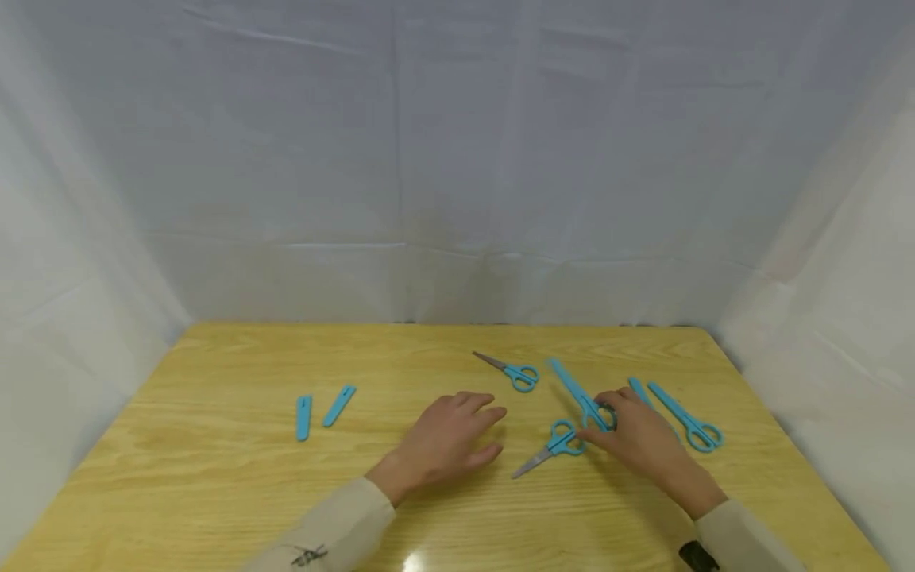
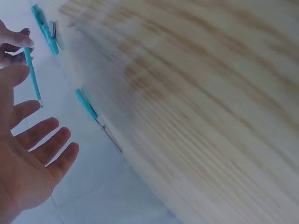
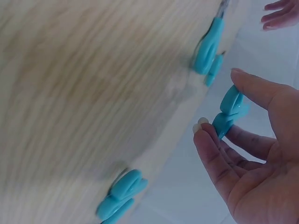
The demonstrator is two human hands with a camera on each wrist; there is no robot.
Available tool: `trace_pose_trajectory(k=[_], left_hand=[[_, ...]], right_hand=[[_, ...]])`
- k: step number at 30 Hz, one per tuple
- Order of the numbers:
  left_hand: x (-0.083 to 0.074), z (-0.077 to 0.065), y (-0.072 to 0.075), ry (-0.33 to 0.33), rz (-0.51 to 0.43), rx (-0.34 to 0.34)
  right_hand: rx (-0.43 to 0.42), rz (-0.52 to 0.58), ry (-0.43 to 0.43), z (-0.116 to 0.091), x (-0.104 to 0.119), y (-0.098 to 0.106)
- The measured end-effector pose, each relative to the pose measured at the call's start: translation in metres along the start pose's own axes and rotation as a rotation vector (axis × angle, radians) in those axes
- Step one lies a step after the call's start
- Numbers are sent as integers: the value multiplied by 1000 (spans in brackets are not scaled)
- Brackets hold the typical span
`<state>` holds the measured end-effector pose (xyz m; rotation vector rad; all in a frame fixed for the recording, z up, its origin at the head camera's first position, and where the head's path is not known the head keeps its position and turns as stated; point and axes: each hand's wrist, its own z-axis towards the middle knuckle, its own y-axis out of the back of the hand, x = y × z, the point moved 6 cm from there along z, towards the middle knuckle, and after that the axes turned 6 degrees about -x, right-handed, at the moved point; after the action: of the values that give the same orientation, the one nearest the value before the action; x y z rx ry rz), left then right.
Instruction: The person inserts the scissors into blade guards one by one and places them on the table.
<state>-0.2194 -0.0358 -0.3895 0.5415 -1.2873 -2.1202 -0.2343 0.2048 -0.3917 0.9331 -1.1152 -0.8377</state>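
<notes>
My right hand [image 1: 639, 433] pinches the handles of a pair of blue scissors [image 3: 230, 105], raised above the table. A blue cover hides its blades and points away to the left in the head view. My left hand [image 1: 446, 441] hovers over the table with fingers loosely spread, holding nothing. Between the hands lies a pair of scissors [image 1: 556, 445] with bare blades, close to my right thumb. Another bare-bladed pair [image 1: 520, 375] lies farther back. Right of my right hand rests a pair in its blue cover [image 1: 692, 423], and a similar blue piece [image 1: 638, 388] is partly hidden by the hand.
Two loose blue blade covers [image 1: 303, 417] lie side by side on the left part of the wooden table [image 1: 214, 477]. White sheeting [image 1: 457, 159] hangs behind the table and on both sides.
</notes>
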Motion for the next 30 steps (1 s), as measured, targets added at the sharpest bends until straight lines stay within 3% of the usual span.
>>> trace_pose_trajectory(k=[10, 30], left_hand=[[-15, 13, -21, -47, 62, 121], [-29, 29, -35, -80, 71, 161]], right_hand=[[53, -71, -93, -4, -24, 0], [85, -23, -194, -14, -34, -9]])
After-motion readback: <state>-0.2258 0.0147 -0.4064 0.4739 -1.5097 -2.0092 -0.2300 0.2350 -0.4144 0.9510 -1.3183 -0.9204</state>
